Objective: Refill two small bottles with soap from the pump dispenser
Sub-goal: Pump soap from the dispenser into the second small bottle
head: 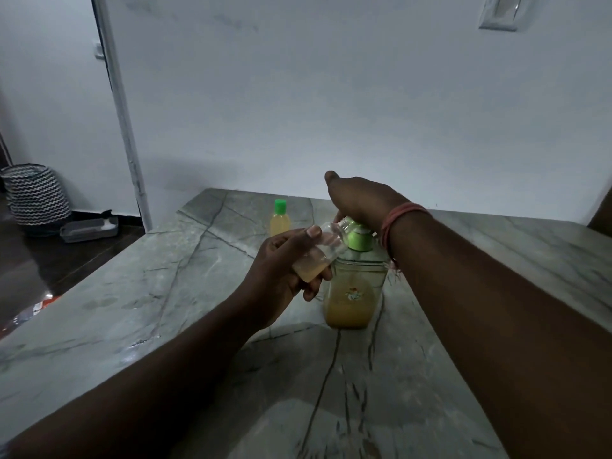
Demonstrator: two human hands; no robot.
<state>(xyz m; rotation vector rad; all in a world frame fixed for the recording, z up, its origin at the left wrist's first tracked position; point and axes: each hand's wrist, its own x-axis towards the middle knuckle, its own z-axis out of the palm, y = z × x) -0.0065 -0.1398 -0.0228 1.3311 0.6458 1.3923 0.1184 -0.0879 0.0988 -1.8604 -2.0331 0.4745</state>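
A clear pump dispenser [356, 293] with a green collar, partly full of amber soap, stands mid-table. My right hand [361, 202] lies palm down on its pump head, which it hides. My left hand [281, 270] grips a small uncapped clear bottle [319, 251], tilted with its mouth up against the pump. A little amber soap sits in that bottle's lower end. A second small bottle [280, 220] with a green cap, filled with yellowish soap, stands upright farther back on the grey marble table [165, 293].
A white wall rises right behind the table's far edge. On the dark floor to the left are a zigzag-patterned basket [36, 195] and a grey tray [89, 228]. The table's left edge runs diagonally toward me.
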